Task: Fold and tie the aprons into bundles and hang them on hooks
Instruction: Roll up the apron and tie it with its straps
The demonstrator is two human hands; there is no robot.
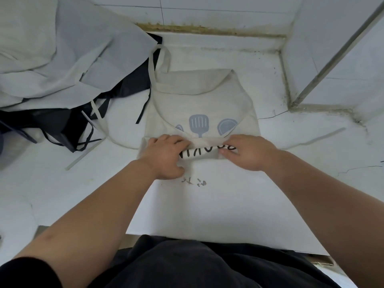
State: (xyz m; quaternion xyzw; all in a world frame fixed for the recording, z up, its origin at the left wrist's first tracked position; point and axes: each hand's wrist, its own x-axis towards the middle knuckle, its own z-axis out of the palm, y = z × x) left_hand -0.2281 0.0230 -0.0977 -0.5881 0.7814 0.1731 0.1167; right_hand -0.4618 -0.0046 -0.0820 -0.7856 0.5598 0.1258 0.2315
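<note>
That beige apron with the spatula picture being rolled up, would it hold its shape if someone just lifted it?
Probably not: the beige apron looks like thin cloth, so it would likely droop. The rolled edge gripped by the left hand and right hand may well unroll once released. Its long tie trails loose and would probably dangle.

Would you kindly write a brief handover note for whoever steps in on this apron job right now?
Left hand and right hand both grip the rolled near edge of the beige apron, which lies flat on the white surface.
Done: roll started, up to the black lettering.
Left: finish rolling, tie it with its straps, hang it; no hook in view.
The pile of grey and dark aprons at the left is not yet folded.
</note>
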